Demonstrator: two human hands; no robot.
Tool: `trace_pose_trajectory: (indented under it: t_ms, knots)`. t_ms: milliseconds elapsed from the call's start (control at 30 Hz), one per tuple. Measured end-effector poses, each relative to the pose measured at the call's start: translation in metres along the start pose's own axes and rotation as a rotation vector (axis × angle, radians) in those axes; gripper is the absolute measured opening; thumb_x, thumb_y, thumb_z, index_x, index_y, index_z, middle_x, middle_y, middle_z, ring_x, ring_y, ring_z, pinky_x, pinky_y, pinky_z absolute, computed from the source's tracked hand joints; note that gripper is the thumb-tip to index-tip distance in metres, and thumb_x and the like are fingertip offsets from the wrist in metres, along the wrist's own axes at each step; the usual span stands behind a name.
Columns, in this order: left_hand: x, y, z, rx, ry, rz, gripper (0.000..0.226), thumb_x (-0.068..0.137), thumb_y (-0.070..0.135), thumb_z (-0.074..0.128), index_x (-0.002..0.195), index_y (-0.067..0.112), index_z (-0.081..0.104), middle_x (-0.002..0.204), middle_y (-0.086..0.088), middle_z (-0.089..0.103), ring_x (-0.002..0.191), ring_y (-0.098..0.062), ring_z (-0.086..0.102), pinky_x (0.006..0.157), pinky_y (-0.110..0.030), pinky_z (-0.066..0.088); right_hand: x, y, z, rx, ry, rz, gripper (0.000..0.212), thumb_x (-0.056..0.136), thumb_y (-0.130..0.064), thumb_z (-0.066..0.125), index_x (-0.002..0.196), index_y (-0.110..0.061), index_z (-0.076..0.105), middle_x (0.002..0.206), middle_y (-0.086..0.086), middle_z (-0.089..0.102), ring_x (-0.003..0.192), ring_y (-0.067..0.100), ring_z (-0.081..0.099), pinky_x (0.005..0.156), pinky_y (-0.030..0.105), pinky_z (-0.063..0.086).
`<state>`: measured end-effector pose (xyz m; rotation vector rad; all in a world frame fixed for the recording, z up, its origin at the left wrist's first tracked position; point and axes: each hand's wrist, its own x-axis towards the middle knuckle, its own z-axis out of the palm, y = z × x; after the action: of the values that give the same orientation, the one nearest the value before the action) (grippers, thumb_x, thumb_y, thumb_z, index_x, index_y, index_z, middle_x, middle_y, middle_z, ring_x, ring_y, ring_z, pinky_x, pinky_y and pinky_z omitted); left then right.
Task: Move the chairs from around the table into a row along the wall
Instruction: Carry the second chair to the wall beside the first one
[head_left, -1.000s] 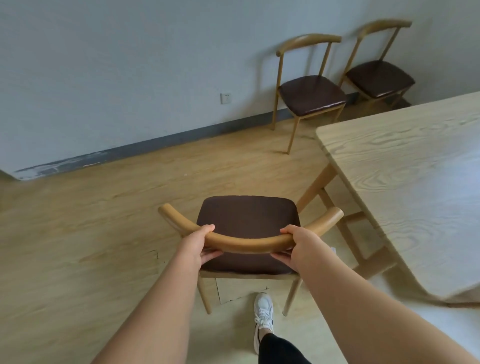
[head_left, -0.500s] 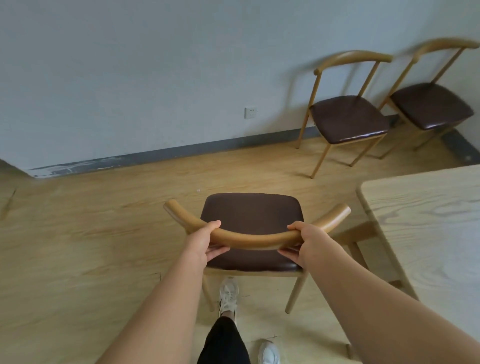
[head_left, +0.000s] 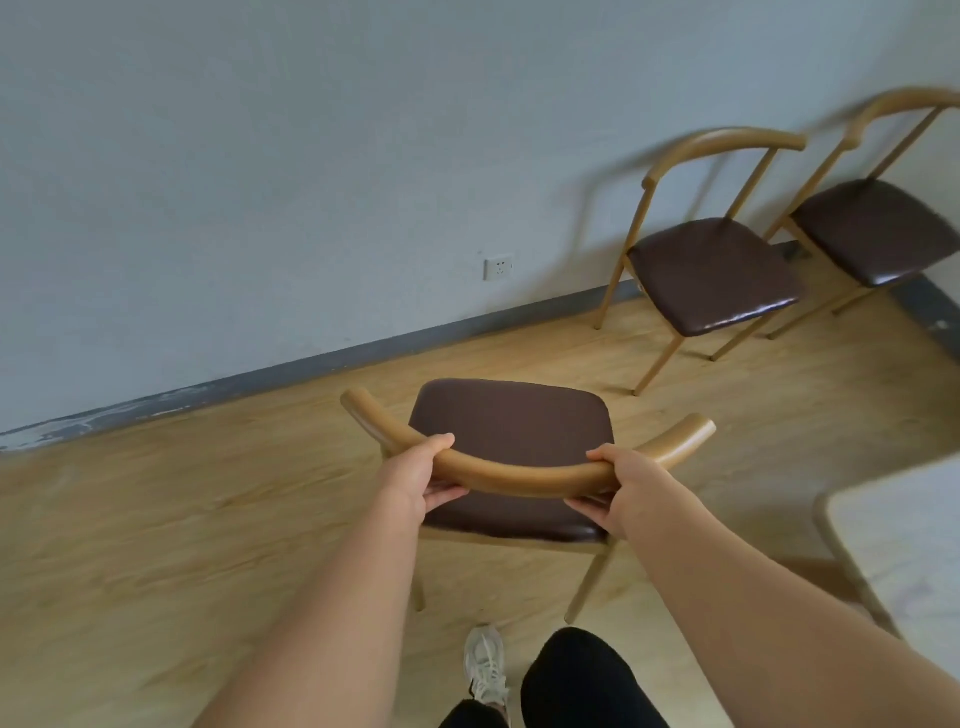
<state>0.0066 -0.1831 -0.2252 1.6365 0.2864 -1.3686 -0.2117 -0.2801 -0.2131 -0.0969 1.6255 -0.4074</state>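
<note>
A wooden chair (head_left: 511, 431) with a dark brown seat and a curved backrest stands in front of me, seat facing the wall. My left hand (head_left: 415, 478) grips the backrest left of its middle, and my right hand (head_left: 626, 486) grips it on the right. Two matching chairs stand against the wall at the upper right: the nearer chair (head_left: 711, 270) and a second chair (head_left: 878, 228) beyond it, partly cut off by the frame edge. A corner of the pale wooden table (head_left: 904, 540) shows at the right.
The grey-white wall (head_left: 311, 156) with a dark baseboard runs across the back and carries a white socket (head_left: 498, 267). Open wood floor (head_left: 156, 519) lies to the left of the wall chairs. My leg and white shoe (head_left: 485, 665) are below the chair.
I have stepped toward the wall with the chair held in both hands. The table has slid off to the right edge, and the wall chairs look nearer and larger.
</note>
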Motion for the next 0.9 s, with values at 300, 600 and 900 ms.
trace_pose_trajectory:
  t_ms: [300, 600, 900]
  knots:
    - [0.075, 0.100, 0.072, 0.093, -0.022, 0.007, 0.054, 0.076, 0.016, 0.081, 0.122, 0.008, 0.053, 0.108, -0.018, 0.065, 0.088, -0.034, 0.068, 0.054, -0.043, 0.060, 0.042, -0.096, 0.069, 0.095, -0.007, -0.007, 0.041, 0.073, -0.004, 0.075, 0.107, -0.007, 0.052, 0.103, 0.020, 0.059, 0.078, 0.038, 0.060, 0.037, 0.051, 0.053]
    - [0.147, 0.190, 0.149, 0.185, -0.023, -0.048, 0.055, 0.077, 0.015, 0.081, 0.123, 0.010, 0.051, 0.106, -0.016, 0.064, 0.088, -0.034, 0.068, 0.063, -0.048, 0.062, 0.091, -0.189, 0.122, 0.213, 0.026, 0.054, 0.048, 0.072, -0.006, 0.076, 0.114, -0.008, 0.053, 0.102, 0.019, 0.059, 0.080, 0.038, 0.060, 0.045, 0.050, 0.057]
    - [0.222, 0.248, 0.195, 0.351, -0.121, -0.107, 0.049, 0.075, 0.014, 0.082, 0.113, 0.012, 0.051, 0.106, -0.015, 0.065, 0.089, -0.032, 0.068, 0.063, -0.046, 0.062, 0.127, -0.217, 0.158, 0.401, 0.061, 0.048, 0.032, 0.074, -0.005, 0.076, 0.098, -0.006, 0.055, 0.098, 0.017, 0.058, 0.084, 0.035, 0.060, 0.055, 0.051, 0.060]
